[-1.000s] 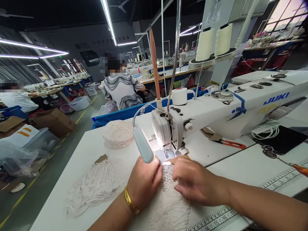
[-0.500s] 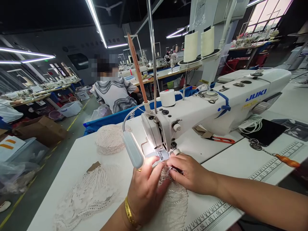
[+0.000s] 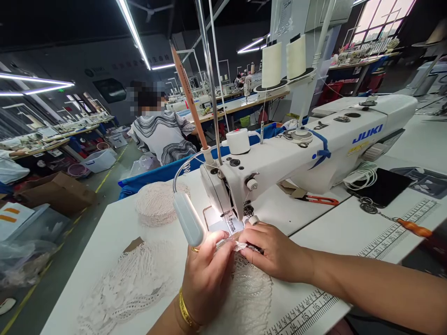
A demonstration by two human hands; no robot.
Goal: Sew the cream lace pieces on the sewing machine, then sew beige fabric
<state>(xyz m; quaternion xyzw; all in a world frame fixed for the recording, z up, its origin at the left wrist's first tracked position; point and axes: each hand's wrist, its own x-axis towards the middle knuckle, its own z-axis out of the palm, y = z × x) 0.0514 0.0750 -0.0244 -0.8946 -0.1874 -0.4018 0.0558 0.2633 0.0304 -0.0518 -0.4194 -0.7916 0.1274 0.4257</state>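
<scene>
A white JUKI sewing machine [image 3: 314, 149] stands on the white table [image 3: 349, 228]. Its small grey lamp [image 3: 188, 218] lights the needle area [image 3: 228, 223]. A cream lace piece [image 3: 249, 293] lies in front of the presser foot. My left hand [image 3: 207, 279], with a gold bangle at the wrist, pinches the lace edge just left of the needle. My right hand [image 3: 270, 249] presses on and grips the same edge from the right, its fingertips next to the foot.
More cream lace [image 3: 129, 284] is spread at the left, and a round lace stack [image 3: 157, 202] sits behind it. Red snips [image 3: 319, 201], a black phone [image 3: 384, 186] and keys lie to the right. A person in a striped top [image 3: 162, 135] sits ahead.
Both hands have moved forward with the lace edge, up to the presser foot. The view has shifted to the right.
</scene>
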